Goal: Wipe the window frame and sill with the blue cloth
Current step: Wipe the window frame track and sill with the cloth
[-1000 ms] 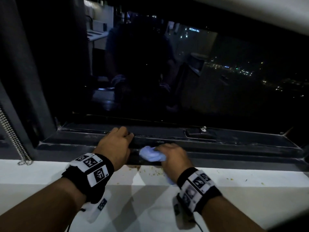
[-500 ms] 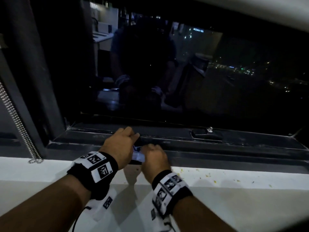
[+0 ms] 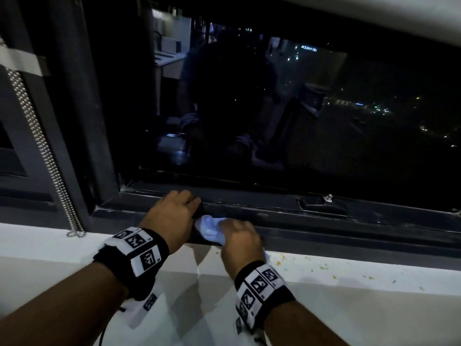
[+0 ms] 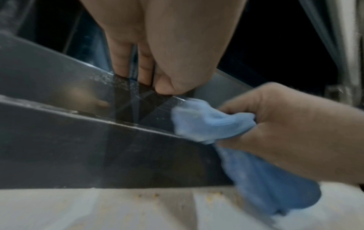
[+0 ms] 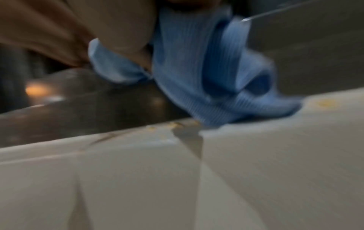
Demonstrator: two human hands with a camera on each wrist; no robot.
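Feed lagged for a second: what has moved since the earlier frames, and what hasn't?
The right hand, gripping the blue cloth, slid left along the dark frame rail until it met the left hand, then eased slightly right. Nothing was let go. The left hand stays braced on the rail; yellow crumbs remain on the white sill.

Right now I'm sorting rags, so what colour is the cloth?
Light blue cloth, finely ribbed; the right wrist view shows it best.

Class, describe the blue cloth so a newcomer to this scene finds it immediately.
Find the dark window frame above the white sill. At its lower rail, the right hand grips the blue cloth, beside the left hand. It is the only soft, pale-blue thing there.
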